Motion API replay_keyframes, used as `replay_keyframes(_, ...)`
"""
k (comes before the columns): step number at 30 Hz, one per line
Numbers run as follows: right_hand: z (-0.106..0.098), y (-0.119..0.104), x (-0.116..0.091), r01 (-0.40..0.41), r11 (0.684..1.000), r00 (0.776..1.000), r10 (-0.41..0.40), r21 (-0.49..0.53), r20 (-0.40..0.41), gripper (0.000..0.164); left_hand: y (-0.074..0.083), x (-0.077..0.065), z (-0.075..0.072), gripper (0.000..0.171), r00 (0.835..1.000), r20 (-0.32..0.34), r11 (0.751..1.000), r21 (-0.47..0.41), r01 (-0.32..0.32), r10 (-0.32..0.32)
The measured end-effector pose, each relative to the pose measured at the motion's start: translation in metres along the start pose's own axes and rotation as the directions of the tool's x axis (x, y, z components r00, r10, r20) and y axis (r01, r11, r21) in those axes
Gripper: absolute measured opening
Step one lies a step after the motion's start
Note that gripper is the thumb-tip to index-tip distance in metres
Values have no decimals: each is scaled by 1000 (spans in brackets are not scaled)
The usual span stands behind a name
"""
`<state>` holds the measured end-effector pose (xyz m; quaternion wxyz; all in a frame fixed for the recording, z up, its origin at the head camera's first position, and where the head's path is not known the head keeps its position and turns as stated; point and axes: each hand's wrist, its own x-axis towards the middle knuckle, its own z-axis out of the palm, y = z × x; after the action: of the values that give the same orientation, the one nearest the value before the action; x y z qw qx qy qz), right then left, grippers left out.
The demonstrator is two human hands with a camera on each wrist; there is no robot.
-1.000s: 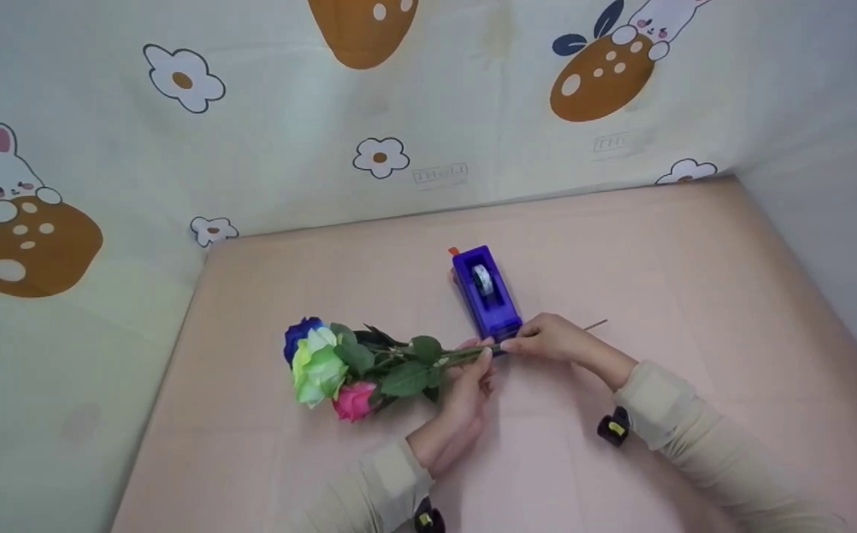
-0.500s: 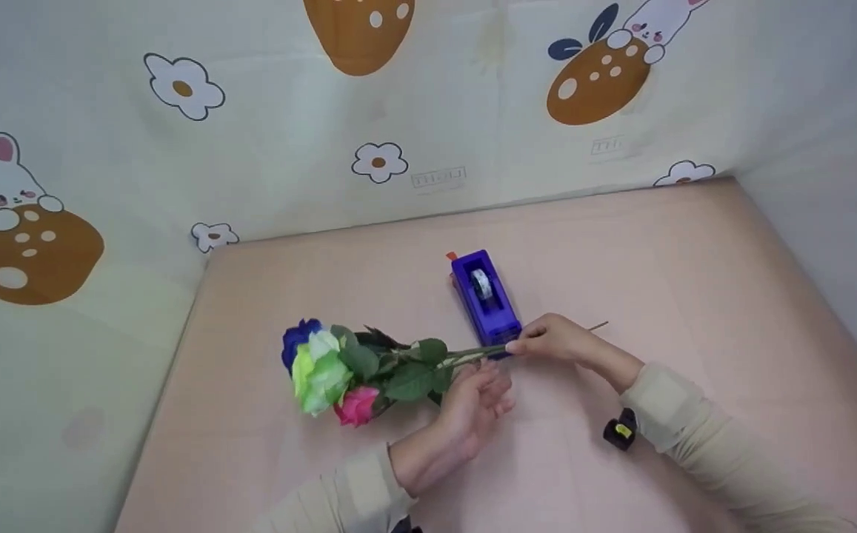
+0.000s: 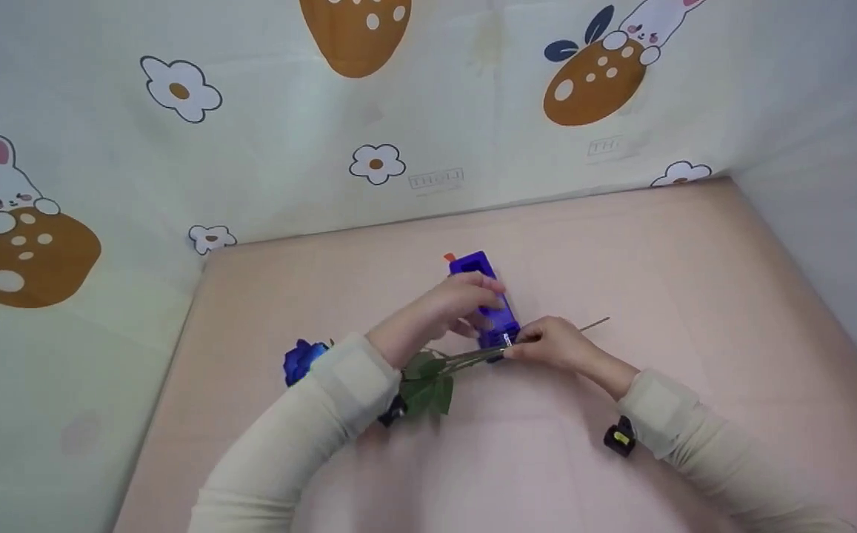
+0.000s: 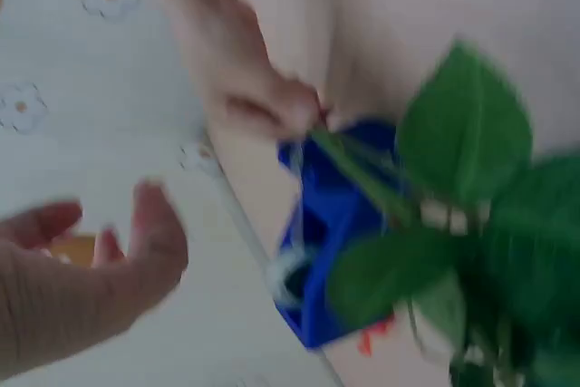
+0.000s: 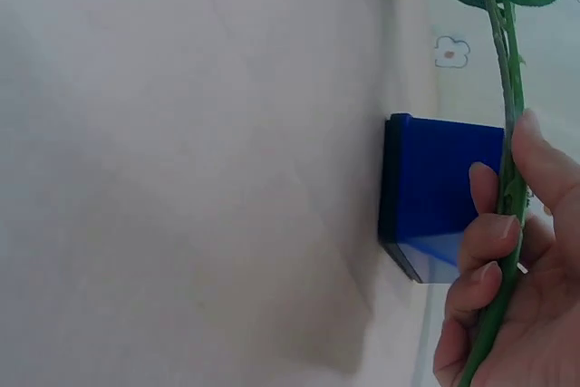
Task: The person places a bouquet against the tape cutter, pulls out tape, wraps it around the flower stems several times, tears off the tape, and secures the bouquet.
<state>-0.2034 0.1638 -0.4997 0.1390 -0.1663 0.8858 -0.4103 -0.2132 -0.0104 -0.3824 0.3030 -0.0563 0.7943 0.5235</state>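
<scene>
My right hand (image 3: 550,342) grips a bunch of artificial rose stems (image 5: 509,70), its fingers curled round them in the right wrist view. The stems cross the front end of a blue tape dispenser (image 3: 502,320). A blue rose (image 3: 302,361) shows at the left, while my left sleeve covers the other blooms. Green leaves (image 3: 424,389) stick out beside that sleeve. Above the dispenser is my left hand (image 3: 458,305), with bent fingers and nothing in them; the left wrist view shows its thumb and fingers apart. The tape roll is hidden behind it in the head view.
The table has a pale pink cover (image 3: 621,259). Behind and beside it hang pale sheets (image 3: 472,111) printed with rabbits and flowers. A black wrist camera (image 3: 620,437) hangs under the right cuff, and a thin stem end (image 3: 595,323) pokes out past the right hand.
My left hand has let go of the stems and moved up and over the tape dispenser, its forearm now covering blooms. The right hand stays at the stems.
</scene>
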Motion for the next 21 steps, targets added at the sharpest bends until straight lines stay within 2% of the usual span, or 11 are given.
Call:
replay_keyframes(1,2,1,-1,5,1000,1000,-6,-23,-23,25,1,8,-4,25,999,3,987,158,34,-35)
replay_keyframes(2,3,1,-2,11,999,999,-13,-45,-46,24,0,16,-6,26,998,3,956,287,63,-67)
replay_keyframes(4,7,4,-3,24,996,995,-32,-85,-92,22,-6,30,-7,28,994,-18,891,442,104,-107)
replay_keyframes(5,9,4,-3,32,994,993,-43,-100,-110,21,-10,35,-5,31,993,-38,873,473,120,-116)
replay_keyframes(7,12,6,-3,53,991,988,-70,-121,-136,21,-19,43,-1,36,990,-58,868,477,137,-125)
replay_keyframes(10,16,8,-4,77,989,982,-98,-126,-164,24,-28,49,6,42,987,-65,891,424,159,-146)
replay_keyframes(14,17,8,-4,95,984,970,-125,-151,-208,33,-32,52,12,44,991,-84,895,426,132,-107)
replay_keyframes(18,16,8,-4,90,990,973,-111,-108,-201,30,-33,55,15,41,993,-100,866,489,103,-62)
replay_keyframes(21,15,7,-5,52,996,982,-63,-66,-179,29,-33,57,16,42,992,-111,859,500,112,-64)
